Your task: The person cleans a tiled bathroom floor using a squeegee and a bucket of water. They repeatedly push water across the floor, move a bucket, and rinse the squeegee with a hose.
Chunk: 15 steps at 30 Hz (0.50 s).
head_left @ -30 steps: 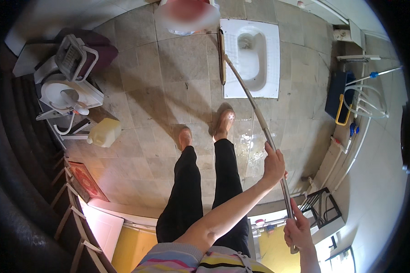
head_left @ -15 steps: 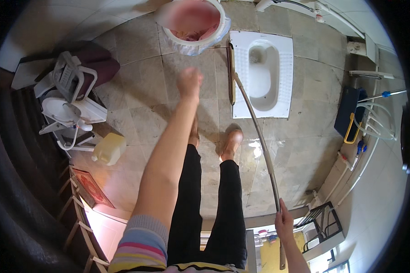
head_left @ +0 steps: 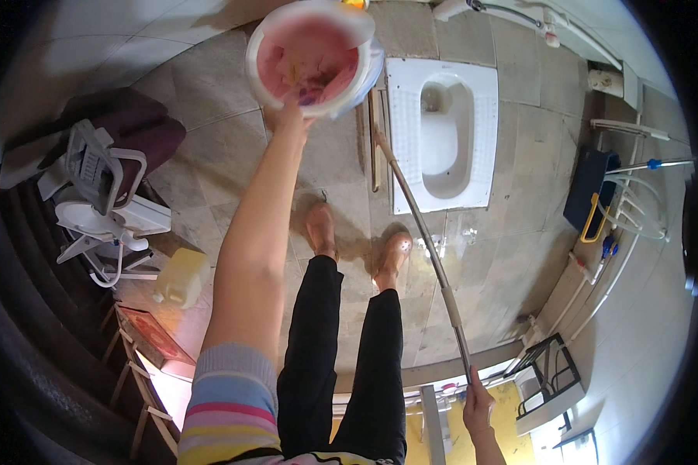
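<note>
In the upper middle is a white trash bin with a pale liner over its rim and a reddish inside holding crumpled waste. My left hand reaches out at arm's length and grips the bin's near rim; its fingertips are partly lost against the bin. Low on the right, my right hand is closed around the metal handle of a long floor squeegee. The squeegee's narrow bar head lies on the tiles along the left edge of a white squat toilet.
On the left stand a grey-and-white folding chair and a yellowish plastic jug. A dark blue bin and pipes line the right wall. My feet stand on grey tiles, with wet shine beside the right foot.
My left hand has moved forward from above the floor and taken hold of the bin's rim. The bin now appears nearer and more to the left. My right hand still holds the squeegee.
</note>
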{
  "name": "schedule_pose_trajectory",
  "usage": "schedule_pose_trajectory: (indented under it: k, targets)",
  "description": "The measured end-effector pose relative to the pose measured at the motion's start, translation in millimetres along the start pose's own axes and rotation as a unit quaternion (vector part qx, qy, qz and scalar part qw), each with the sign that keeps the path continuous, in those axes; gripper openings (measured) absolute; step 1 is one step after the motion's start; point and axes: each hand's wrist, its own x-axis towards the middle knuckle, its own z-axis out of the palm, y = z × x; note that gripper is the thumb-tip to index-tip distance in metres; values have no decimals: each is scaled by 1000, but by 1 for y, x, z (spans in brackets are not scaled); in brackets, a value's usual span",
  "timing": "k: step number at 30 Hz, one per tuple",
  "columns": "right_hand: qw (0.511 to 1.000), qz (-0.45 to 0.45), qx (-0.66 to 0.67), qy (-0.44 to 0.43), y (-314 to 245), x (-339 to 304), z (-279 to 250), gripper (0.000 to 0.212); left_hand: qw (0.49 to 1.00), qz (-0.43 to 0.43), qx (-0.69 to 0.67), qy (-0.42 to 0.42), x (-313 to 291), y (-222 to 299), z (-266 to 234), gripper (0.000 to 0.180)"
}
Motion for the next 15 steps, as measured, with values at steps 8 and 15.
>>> schedule_pose_trajectory:
  k: [8, 15]
  targets:
    - [972, -142, -179, -53, -47, 81, -36, 60, 997, -26, -56, -40, -124, 20, -217, 50]
    - [953, -247, -166, -52, -205, 232, 17, 69, 988, -5, -18, 156, -225, 4, -309, 51]
